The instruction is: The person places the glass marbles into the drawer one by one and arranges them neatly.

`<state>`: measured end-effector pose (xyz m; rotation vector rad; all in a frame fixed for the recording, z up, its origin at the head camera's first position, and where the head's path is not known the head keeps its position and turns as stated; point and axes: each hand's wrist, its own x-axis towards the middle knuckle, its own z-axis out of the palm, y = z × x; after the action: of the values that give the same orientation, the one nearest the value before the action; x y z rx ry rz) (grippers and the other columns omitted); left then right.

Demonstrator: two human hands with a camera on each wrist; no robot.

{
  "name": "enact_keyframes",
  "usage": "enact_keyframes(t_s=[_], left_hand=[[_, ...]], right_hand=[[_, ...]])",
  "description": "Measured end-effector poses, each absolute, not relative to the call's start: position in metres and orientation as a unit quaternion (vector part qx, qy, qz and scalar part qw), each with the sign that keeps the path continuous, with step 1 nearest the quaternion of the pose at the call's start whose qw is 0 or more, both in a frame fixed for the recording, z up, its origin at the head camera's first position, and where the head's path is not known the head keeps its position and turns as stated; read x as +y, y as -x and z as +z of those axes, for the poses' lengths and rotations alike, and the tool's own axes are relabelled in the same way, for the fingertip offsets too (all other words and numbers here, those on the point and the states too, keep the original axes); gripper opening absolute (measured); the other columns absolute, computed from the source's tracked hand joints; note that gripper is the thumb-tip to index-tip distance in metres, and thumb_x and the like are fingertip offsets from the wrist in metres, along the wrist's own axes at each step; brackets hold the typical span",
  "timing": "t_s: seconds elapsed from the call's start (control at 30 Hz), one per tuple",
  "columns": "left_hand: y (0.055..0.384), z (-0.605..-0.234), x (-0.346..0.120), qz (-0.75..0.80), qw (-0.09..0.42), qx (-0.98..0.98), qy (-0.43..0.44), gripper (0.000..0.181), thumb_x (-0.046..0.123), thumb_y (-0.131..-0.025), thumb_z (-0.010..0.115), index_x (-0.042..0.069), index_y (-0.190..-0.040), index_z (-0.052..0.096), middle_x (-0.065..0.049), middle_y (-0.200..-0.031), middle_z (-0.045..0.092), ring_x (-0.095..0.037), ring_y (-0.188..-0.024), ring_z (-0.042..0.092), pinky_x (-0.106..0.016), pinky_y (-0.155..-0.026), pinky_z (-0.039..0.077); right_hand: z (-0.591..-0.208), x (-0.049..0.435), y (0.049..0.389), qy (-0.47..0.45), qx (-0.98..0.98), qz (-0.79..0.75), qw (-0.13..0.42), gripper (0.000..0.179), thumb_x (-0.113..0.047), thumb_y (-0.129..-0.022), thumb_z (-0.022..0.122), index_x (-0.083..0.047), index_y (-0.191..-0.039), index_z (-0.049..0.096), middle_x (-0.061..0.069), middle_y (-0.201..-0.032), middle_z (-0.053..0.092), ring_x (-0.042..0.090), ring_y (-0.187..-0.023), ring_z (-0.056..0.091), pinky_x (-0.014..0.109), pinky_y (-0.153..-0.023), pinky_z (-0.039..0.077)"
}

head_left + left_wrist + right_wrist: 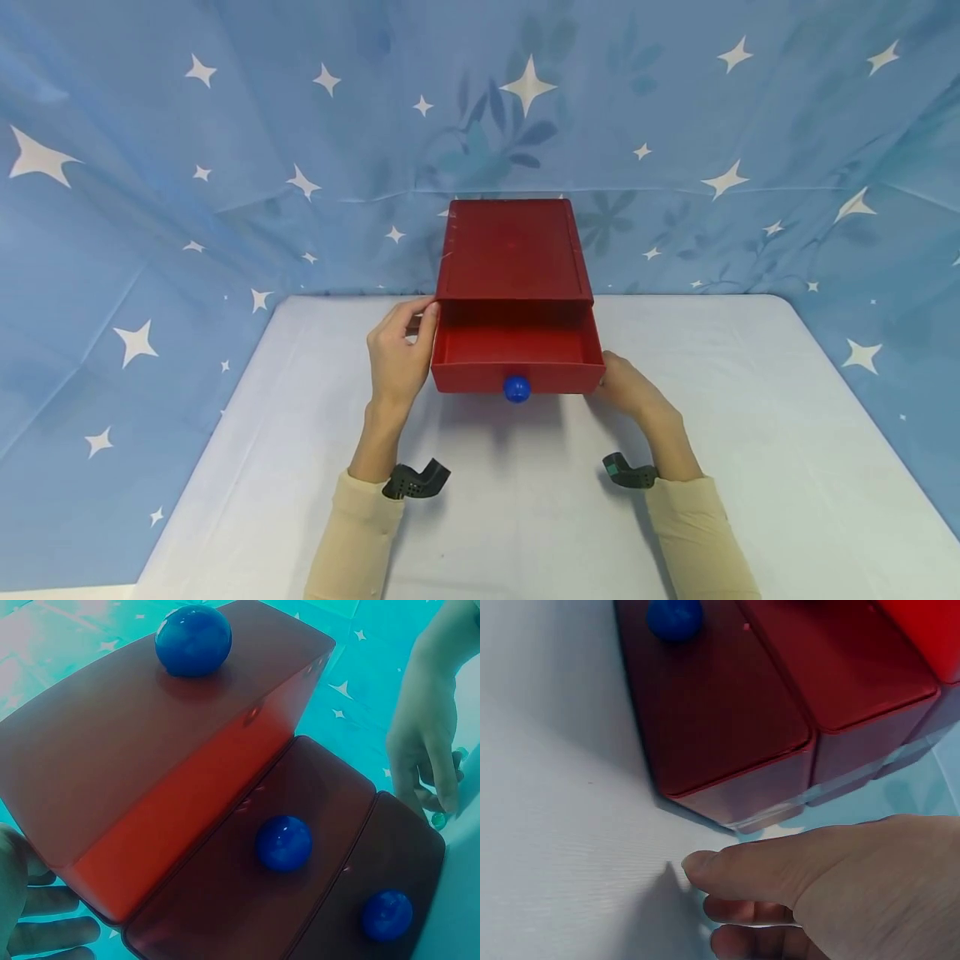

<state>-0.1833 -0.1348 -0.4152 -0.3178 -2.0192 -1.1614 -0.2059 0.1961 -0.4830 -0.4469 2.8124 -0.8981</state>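
A red drawer cabinet (515, 250) stands in front of me with its top drawer (517, 377) pulled out; inside, the visible floor is bare. A round blue knob (517, 388) is on the drawer front. My left hand (401, 350) rests at the cabinet's left side, fingers long and fairly straight. At the lower right front corner is my right hand (633, 387), its fingers bent. By its fingertips in the left wrist view is a small green glassy bead (439, 820); I cannot tell whether they pinch it. The right thumb (727, 874) hides the index finger in the right wrist view.
Below the top drawer are a closed middle drawer (225, 877) and a closed bottom drawer (405, 862), each with a blue knob. A white table (495, 533) carries the cabinet. Behind hangs a blue star-patterned cloth (300, 125).
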Motion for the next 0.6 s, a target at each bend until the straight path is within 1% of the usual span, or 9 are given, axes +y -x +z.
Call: enact_keyframes(t_s=[0.13, 0.4, 0.5, 0.6], left_hand=[[0.1835, -0.4158, -0.1348, -0.457, 0.387, -0.791, 0.125, 0.02, 0.019, -0.098, 0.065, 0.005, -0.106, 0.076, -0.01, -0.1, 0.076, -0.02, -0.074, 0.072, -0.03, -0.071, 0.063], [0.1838, -0.4147, -0.1342, -0.46, 0.389, -0.788, 0.127, 0.019, 0.018, -0.097, 0.065, 0.005, -0.107, 0.076, -0.01, -0.1, 0.076, -0.021, -0.075, 0.072, -0.03, -0.07, 0.062], [0.1838, -0.4148, -0.1344, -0.459, 0.387, -0.789, 0.127, 0.019, 0.018, -0.098, 0.065, 0.005, -0.107, 0.076, -0.01, -0.1, 0.076, -0.021, -0.075, 0.073, -0.03, -0.07, 0.062], [0.1834, -0.4149, -0.1346, -0.457, 0.386, -0.791, 0.128, 0.02, 0.019, -0.098, 0.064, 0.004, -0.107, 0.076, -0.011, -0.1, 0.076, -0.021, -0.074, 0.073, -0.031, -0.07, 0.063]], right_hand=[[-0.4871, 0.1932, 0.2055, 0.138, 0.94, -0.3, 0.085, 0.041, -0.013, -0.096, 0.062, -0.002, -0.136, 0.055, 0.022, -0.129, 0.063, 0.041, -0.123, 0.058, 0.061, -0.103, 0.049], [-0.4894, 0.1921, 0.2066, 0.142, 0.948, -0.275, 0.073, 0.037, -0.014, -0.097, 0.061, -0.005, -0.133, 0.057, 0.019, -0.128, 0.065, 0.04, -0.123, 0.06, 0.065, -0.1, 0.049], [-0.4896, 0.1916, 0.2063, 0.143, 0.948, -0.276, 0.072, 0.037, -0.014, -0.097, 0.061, -0.006, -0.132, 0.058, 0.018, -0.128, 0.065, 0.04, -0.123, 0.06, 0.064, -0.101, 0.049], [-0.4885, 0.1916, 0.2058, 0.144, 0.945, -0.284, 0.072, 0.037, -0.013, -0.096, 0.061, -0.005, -0.132, 0.058, 0.018, -0.127, 0.066, 0.039, -0.122, 0.06, 0.061, -0.102, 0.05]])
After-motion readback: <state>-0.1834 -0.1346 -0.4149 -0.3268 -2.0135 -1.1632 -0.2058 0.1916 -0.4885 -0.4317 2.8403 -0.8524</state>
